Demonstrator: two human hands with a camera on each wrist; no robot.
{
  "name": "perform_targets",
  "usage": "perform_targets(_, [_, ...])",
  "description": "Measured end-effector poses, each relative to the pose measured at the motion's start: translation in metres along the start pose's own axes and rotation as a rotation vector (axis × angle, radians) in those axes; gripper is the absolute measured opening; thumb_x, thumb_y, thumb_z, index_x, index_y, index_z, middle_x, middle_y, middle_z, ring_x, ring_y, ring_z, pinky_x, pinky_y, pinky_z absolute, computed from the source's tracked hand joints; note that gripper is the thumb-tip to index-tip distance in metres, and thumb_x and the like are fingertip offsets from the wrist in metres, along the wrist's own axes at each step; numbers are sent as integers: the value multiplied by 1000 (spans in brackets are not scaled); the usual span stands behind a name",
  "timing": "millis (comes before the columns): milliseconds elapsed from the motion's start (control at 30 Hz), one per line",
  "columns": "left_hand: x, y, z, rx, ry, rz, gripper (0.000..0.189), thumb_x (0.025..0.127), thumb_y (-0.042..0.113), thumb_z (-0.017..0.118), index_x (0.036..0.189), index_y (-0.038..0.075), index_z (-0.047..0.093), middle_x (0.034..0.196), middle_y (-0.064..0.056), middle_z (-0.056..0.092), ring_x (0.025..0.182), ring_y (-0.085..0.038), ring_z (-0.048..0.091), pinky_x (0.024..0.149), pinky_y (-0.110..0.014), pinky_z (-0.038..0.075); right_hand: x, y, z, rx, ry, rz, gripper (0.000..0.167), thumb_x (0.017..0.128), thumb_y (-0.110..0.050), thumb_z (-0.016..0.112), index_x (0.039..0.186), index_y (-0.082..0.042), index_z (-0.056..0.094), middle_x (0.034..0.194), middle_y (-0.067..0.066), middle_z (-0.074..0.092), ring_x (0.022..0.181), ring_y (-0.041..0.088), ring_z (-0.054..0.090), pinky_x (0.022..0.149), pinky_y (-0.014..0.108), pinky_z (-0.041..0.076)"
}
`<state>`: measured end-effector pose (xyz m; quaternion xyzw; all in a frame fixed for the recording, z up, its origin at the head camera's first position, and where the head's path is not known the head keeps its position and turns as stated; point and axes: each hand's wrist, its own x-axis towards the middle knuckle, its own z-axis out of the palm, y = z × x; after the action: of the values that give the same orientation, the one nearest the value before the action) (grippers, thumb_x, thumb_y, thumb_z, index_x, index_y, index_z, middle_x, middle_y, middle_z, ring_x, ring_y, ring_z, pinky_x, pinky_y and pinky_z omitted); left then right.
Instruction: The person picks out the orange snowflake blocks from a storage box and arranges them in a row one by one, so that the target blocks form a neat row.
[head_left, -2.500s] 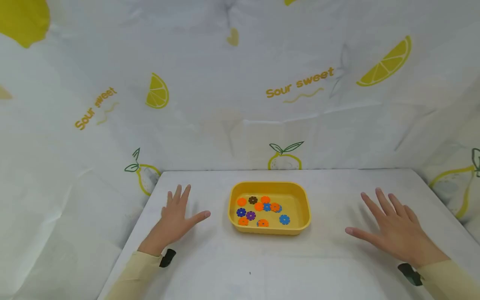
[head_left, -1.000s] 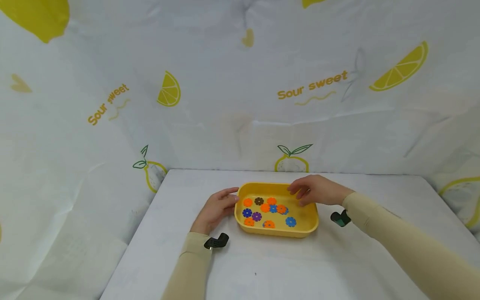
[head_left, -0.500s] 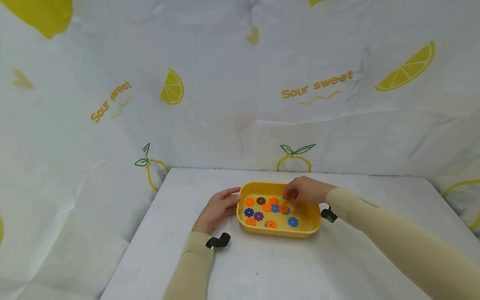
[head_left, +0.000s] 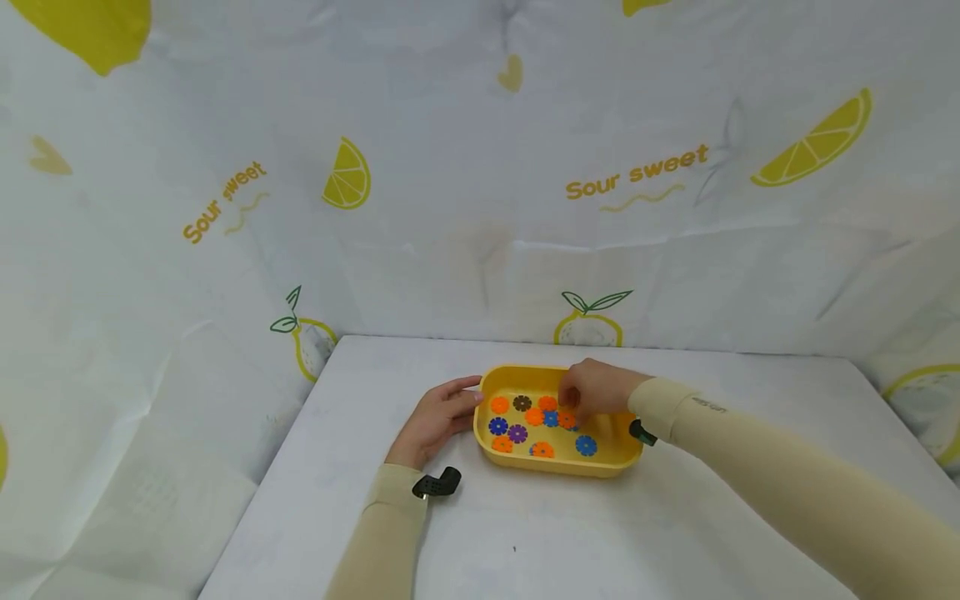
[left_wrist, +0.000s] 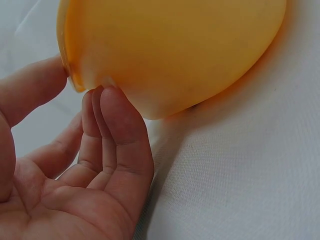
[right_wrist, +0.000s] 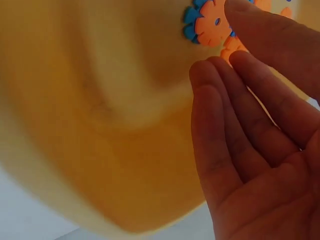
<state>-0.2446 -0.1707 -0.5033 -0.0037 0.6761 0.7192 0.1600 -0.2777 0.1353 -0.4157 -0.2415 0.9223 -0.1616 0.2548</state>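
Note:
A yellow plastic tray (head_left: 555,468) on the white table holds several flower-shaped interlocking discs. My left hand (head_left: 433,418) holds the tray's left side: in the left wrist view the thumb meets the rim (left_wrist: 64,45) while bent fingertips (left_wrist: 122,107) rest against the outer wall. Reaching over the tray's right side, my right hand (head_left: 600,387) is inside it with fingers loosely bent. Its thumb (right_wrist: 280,37) overlaps an orange disc (right_wrist: 209,27) that lies on a blue disc (right_wrist: 189,33). A gap shows between that thumb and the other fingers.
More discs lie in the tray: a brown one (head_left: 522,403), a purple one (head_left: 517,433), a dark blue one (head_left: 498,426) and a light blue one (head_left: 586,446). Behind the table hangs a white cloth (head_left: 450,200) printed with lemons.
From apart over the table, both hands have come to the tray. The left has stayed at its left side; the right has moved left and lower inside, toward the orange disc.

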Motion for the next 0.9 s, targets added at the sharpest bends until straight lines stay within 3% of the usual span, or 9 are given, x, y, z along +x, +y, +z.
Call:
perform_targets(400, [-2, -1, 3, 7, 5, -9, 52, 104, 28, 75, 152, 14, 61, 129, -15, 74, 111, -23, 74, 101, -39, 62, 11, -6, 17, -56, 7, 38, 21, 83, -15, 94, 92, -15, 75, 89, -3, 68, 87, 18, 59, 83, 35, 53])
perform_targets(900, [-2, -1, 1, 20, 11, 4, 52, 104, 31, 75, 152, 15, 62, 131, -16, 74, 111, -22, 75, 100, -36, 63, 16, -9, 19, -99, 26, 48, 18, 85, -14, 92, 90, -16, 74, 89, -4, 68, 87, 19, 60, 84, 36, 54])
